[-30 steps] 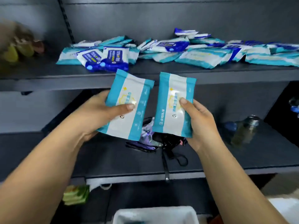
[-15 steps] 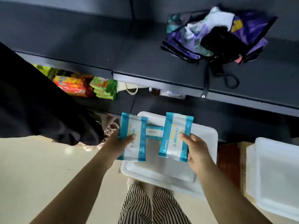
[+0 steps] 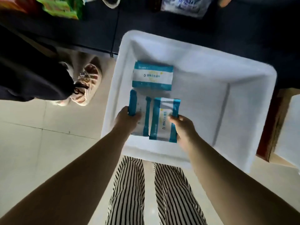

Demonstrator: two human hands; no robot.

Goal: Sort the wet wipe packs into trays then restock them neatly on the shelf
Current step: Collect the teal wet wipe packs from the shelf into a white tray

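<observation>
Holding one wipe pack each, the left hand (image 3: 125, 119) and right hand (image 3: 184, 130) lower them side by side into the white tray (image 3: 240, 111) — each grip pinching a pack's (image 3: 163, 120) outer edge, probably so they land flat. Farther in, another pack (image 3: 152, 76) lies crosswise.

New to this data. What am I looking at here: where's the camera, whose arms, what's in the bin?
There is no robot here. The one view comes from a wide-angle camera worn on a person's head, looking down, so the bare arms and striped trousers are the wearer's own. The left hand grips one teal-and-white wet wipe pack, and the right hand grips a second teal-and-white pack. Both are held side by side over the white plastic tray, which stands in front of a dark shelf. A third pack of the same kind already lies flat in the tray. At left, another person's shoe shows.
</observation>
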